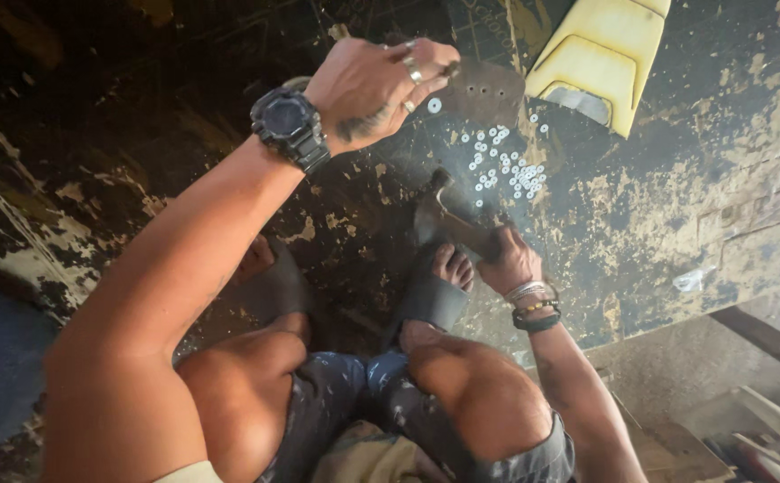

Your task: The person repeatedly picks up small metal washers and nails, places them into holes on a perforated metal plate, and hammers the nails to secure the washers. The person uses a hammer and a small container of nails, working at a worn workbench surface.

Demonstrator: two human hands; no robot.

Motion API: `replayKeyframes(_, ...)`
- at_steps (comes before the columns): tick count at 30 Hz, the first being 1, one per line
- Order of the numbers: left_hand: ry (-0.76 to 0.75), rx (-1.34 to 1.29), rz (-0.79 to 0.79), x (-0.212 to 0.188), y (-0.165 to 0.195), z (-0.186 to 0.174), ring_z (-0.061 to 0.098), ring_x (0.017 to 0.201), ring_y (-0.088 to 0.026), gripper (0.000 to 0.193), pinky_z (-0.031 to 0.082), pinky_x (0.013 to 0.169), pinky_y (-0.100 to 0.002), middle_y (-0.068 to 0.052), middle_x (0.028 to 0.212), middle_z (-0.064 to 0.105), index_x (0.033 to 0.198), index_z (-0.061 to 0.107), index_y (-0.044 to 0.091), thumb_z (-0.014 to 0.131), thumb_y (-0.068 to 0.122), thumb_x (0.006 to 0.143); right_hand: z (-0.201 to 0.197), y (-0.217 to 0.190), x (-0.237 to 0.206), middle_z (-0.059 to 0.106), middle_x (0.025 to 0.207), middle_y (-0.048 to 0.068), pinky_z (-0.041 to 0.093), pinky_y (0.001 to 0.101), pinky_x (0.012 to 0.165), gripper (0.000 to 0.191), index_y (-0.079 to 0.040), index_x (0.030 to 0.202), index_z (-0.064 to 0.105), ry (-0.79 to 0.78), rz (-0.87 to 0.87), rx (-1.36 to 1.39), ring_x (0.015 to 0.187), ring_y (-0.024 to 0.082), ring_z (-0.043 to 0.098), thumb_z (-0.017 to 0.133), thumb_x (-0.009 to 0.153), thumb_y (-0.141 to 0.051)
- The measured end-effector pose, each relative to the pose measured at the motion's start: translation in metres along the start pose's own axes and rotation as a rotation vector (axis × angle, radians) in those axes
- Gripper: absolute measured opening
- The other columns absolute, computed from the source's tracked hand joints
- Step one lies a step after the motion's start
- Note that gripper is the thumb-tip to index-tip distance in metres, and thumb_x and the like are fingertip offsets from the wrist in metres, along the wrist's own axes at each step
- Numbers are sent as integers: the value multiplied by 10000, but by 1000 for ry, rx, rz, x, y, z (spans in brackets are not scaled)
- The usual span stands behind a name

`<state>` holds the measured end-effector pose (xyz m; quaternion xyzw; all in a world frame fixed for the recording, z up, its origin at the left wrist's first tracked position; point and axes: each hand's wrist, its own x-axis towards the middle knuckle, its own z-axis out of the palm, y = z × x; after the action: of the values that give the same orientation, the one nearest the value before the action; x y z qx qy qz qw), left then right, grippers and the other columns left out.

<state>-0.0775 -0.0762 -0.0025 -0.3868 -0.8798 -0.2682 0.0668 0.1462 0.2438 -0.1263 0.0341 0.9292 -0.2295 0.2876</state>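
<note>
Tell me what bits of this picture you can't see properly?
Head view, the only one:
- Left hand: it grips a small punch-like tool; its own fingers hide most of it.
- Dark sheet with holes: the left hand covers one edge.
- Hammer: blurred, and the right hand hides its handle.
- White rings: too small to count.
- Yellow piece: cut off by the top edge.

We see washers [504, 165] scattered on the floor [676, 197], between the metal plate [484, 89] and our hammer [452, 219].
</note>
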Motion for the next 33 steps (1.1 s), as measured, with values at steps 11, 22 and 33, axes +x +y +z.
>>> replayKeyframes(11, 20, -35, 30, 3, 0, 3, 677, 634, -231, 282, 481, 486, -347, 11, 1030, 718, 1310, 545, 194, 651, 166, 1050, -137, -60, -83, 740, 850, 137, 543, 411, 606, 338, -35, 1203, 580, 6, -462, 136, 677, 288, 700, 682, 908, -163)
replayKeyframes(22, -105, -12, -30, 10, 0, 3, 689, 581, -197, 218, 491, 445, -339, -7, 993, 731, 1256, 563, 183, 644, 176, 1054, -226, -135, -60, 685, 864, 114, 474, 310, 451, 263, -78, 1287, 537, 461, -589, -290, 593, 205, 650, 570, 1031, -130)
replayKeyframes(33, -107, 14, -27, 9, 1, 6, 675, 539, -189, 255, 492, 437, -338, 12, 1077, 731, 1262, 561, 172, 622, 169, 1015, -231, -129, -60, 709, 704, 25, 518, 301, 456, 186, -218, 1070, 592, 88, -206, -804, 539, 181, 669, 658, 917, -134)
